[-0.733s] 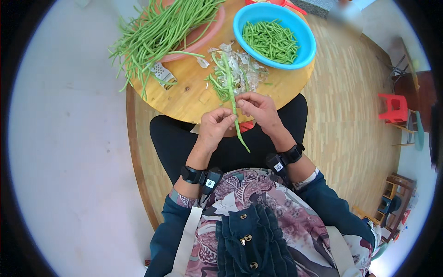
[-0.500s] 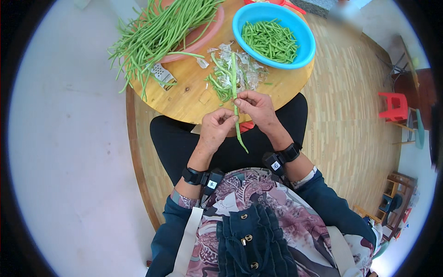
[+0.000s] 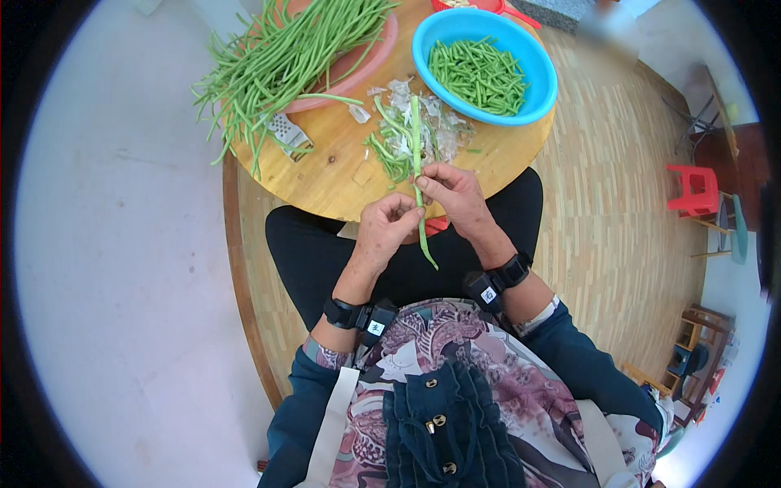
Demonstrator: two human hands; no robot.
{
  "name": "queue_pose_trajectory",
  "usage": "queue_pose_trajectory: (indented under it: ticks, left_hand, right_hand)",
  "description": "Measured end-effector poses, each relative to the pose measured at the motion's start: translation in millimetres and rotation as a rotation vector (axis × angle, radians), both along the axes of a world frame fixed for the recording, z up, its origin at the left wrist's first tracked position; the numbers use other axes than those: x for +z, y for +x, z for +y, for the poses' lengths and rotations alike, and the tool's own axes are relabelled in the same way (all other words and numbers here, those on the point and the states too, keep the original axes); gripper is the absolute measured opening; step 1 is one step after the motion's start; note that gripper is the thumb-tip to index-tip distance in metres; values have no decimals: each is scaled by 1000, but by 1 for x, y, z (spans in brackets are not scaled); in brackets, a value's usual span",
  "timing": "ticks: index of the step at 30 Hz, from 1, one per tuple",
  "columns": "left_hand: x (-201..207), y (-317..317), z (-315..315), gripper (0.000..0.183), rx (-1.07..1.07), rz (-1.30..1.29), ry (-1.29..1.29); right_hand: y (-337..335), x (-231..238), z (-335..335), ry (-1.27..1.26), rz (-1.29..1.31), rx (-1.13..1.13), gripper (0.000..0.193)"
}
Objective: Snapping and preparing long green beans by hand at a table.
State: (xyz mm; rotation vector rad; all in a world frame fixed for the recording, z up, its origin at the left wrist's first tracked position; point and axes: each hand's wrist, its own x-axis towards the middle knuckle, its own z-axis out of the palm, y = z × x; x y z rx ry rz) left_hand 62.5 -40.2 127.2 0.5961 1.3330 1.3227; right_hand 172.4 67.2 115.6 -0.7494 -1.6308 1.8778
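Observation:
A long green bean [image 3: 416, 134] runs lengthwise between my hands, its near end hanging past the table edge over my lap. My left hand [image 3: 386, 228] pinches it low down, thumb against forefinger. Slightly higher up, my right hand [image 3: 455, 198] grips the same bean between thumb and fingertips. Beyond the hands lies a heap of pale papery peelings [image 3: 443, 130] with bean scraps [image 3: 390, 159] mixed in. A blue basin [image 3: 421, 50] at the back right holds many short cut bean pieces [image 3: 480, 77].
Whole long beans [image 3: 285, 73] spill over a pink basin [image 3: 378, 61] at the back left. Beside it lies a metal grater [image 3: 286, 132] on the round wooden table [image 3: 325, 179]. A red basket [image 3: 488, 4] stands behind the blue basin. A red stool [image 3: 691, 189] is far right.
The bean and both hands keep nearly the same pose. The whole table scene sits slightly lower in view.

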Motion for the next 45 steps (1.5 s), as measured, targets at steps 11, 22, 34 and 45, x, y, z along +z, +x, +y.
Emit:
queue_pose_trajectory:
  ticks: [11,22,34,45]
  left_hand:
    - [-14,-1,-5,11,-99,21,-23]
    - [-17,-9,-6,10,-63,11,-92]
    - [-23,-64,54,17,86,994,49]
    - [-53,-46,13,12,311,734,104]
  right_hand:
    - [0,-2,7,-114,-7,-13,18]
    - [10,-26,9,-168,-245,30,28]
    - [32,-33,-2,-259,-308,92,22]
    - [32,-36,1,-261,-302,113,24]
